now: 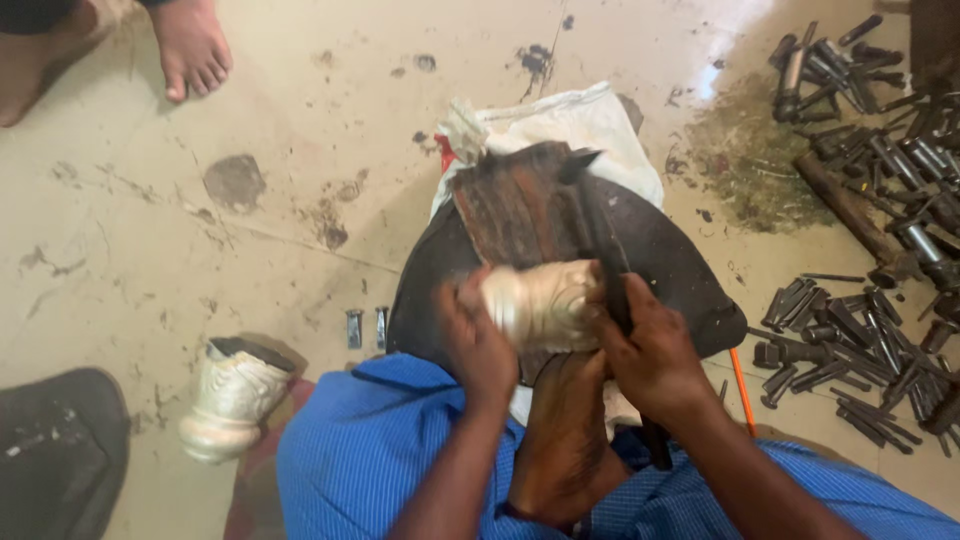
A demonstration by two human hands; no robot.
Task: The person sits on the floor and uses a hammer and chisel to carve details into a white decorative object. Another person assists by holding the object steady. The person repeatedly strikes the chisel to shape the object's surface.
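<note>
A pale, embossed metal piece lies on a dark rounded work block, blurred by motion. My left hand grips its left end. My right hand presses against its right end and also closes on a dark rod-like tool that runs up past the piece. A worn brown slab lies on the block just beyond the piece. My foot braces under the block between my blue-clad knees.
A white cloth sack sits behind the block. Several dark steel punches and rods lie scattered at right. A second pale embossed piece rests on the floor at left, near a dark bag. Another person's bare foot is at top left.
</note>
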